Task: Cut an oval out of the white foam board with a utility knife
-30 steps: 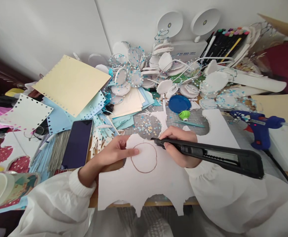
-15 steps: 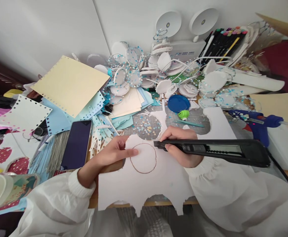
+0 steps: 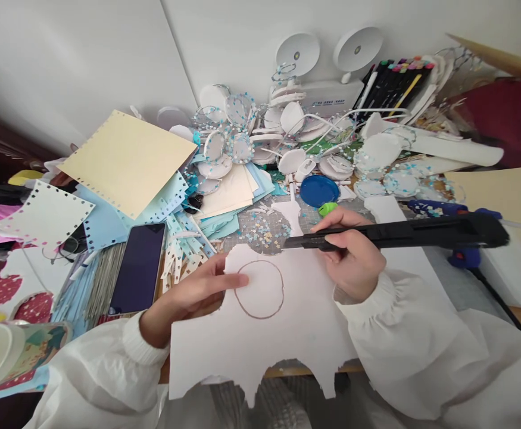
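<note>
A white foam board (image 3: 260, 351) with scalloped, cut-out edges lies in front of me, a circle outlined on its upper part. My left hand (image 3: 206, 285) pinches the board's upper left edge, thumb on top near the circle and the other fingers partly hidden beneath. Wrapped round a black utility knife (image 3: 425, 231), my right hand (image 3: 353, 256) is above the board's upper right part. The knife points left, its tip a little above the board's top edge and right of the circle.
A phone (image 3: 139, 268) and patterned papers (image 3: 130, 161) lie left. Behind are white discs (image 3: 291, 161), a blue lid (image 3: 319, 190) and small confetti on the grey mat (image 3: 236, 238). At right is a blue glue gun (image 3: 465, 257); a cup (image 3: 1, 357) stands lower left.
My right hand has moved right and lifted the knife off the board's top edge, turning it. My left hand keeps its pinch. The view has shifted slightly.
</note>
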Available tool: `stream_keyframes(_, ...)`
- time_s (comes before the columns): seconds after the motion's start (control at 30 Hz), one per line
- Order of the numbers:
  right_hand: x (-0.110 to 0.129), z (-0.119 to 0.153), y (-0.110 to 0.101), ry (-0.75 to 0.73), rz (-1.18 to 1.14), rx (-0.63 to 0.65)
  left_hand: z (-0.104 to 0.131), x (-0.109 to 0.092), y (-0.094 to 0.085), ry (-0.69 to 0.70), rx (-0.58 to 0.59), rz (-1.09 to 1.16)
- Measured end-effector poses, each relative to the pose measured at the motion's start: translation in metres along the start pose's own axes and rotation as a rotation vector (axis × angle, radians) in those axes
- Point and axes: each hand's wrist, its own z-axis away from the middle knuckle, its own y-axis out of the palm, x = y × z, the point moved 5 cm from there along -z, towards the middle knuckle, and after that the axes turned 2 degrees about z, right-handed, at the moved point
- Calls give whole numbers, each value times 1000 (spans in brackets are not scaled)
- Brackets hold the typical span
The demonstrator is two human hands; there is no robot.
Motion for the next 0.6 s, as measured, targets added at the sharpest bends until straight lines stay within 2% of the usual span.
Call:
stream_keyframes(0.13, -6, -2, 4, 96, -287, -62, 2, 6, 6, -107, 59, 64)
stream_keyframes(0.23, -5, -1, 7, 121, -304, -68, 2, 8, 6, -148, 55, 53)
stream_keyframes(0.6, 1, 1, 4, 147, -289, -74, -1, 8, 7, -110, 125, 127)
